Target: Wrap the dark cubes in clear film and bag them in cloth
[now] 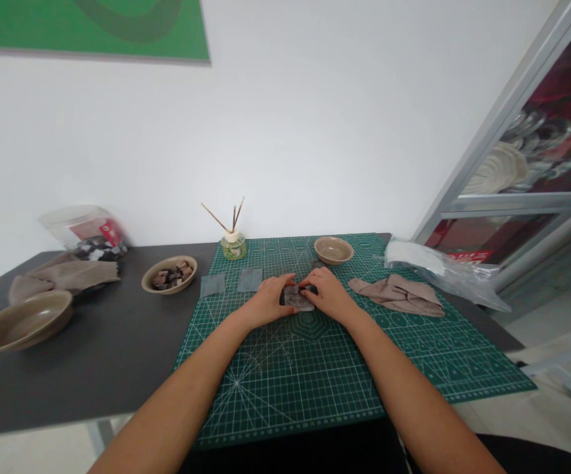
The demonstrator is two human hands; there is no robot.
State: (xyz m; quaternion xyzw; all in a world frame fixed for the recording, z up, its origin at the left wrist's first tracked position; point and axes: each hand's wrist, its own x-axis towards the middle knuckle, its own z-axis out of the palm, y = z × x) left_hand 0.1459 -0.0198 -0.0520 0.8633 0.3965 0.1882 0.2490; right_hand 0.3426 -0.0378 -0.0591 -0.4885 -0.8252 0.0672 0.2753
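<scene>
Between my hands, on the green cutting mat (325,382), lies a small, thin grey-brown piece (301,300) with a blocky pattern; its exact kind is unclear. My left hand (271,300) grips it from the left, thumb at the near edge and forefinger at the far edge. From the right, my right hand (332,293) is closed in a pinch above the piece; whatever is between its fingertips is too small to make out. A bluish-grey square (250,280) and a second grey square (213,285) lie flat to the left of my hands.
Beyond my right hand stands a shallow beige bowl (333,251). A crumpled brown cloth (398,295) and a clear plastic bag (446,270) are at right. Leftward are a bowl (147,283) of small brown blocks, a larger bowl (21,322), a tub (85,230) and a reed diffuser (234,246).
</scene>
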